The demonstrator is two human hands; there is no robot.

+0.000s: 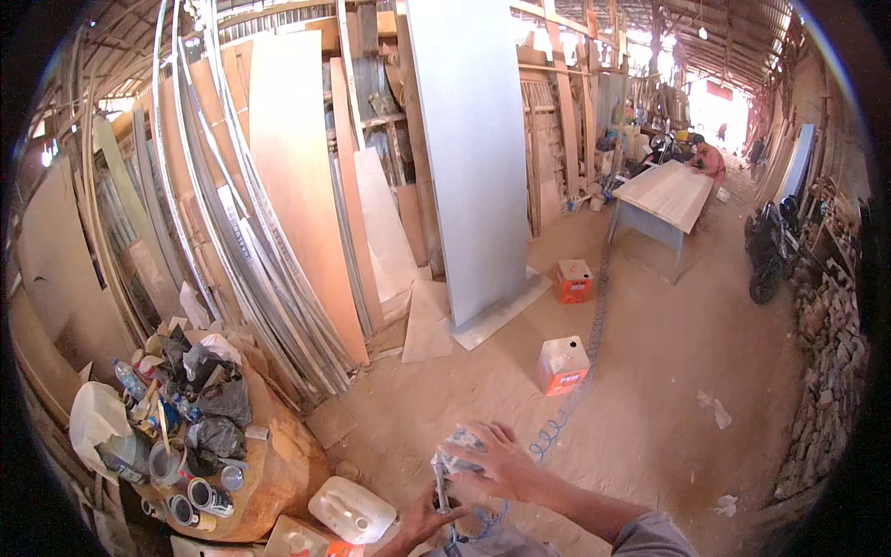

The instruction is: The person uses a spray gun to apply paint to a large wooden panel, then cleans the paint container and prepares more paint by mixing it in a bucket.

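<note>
Near the bottom centre, my left hand (426,519) grips a metal spray gun (440,485) by its handle. My right hand (500,463) is closed over a grey and white thing (461,445) at the top of the gun; whether that is the gun's cup or a rag I cannot tell. A blue coiled air hose (555,426) rises from beside the gun and runs along the dirt floor. Ahead, a tall panel (480,174) coated pale grey stands upright on a flat board (501,317).
Left stands a wooden stump (292,452) bearing cans, bottles and black plastic bags, beside a white jerrycan (353,508). Two orange-and-white tins (564,365) sit near the hose. Farther back, a person (708,161) bends over a table (665,191). A motorcycle (769,244) stands right.
</note>
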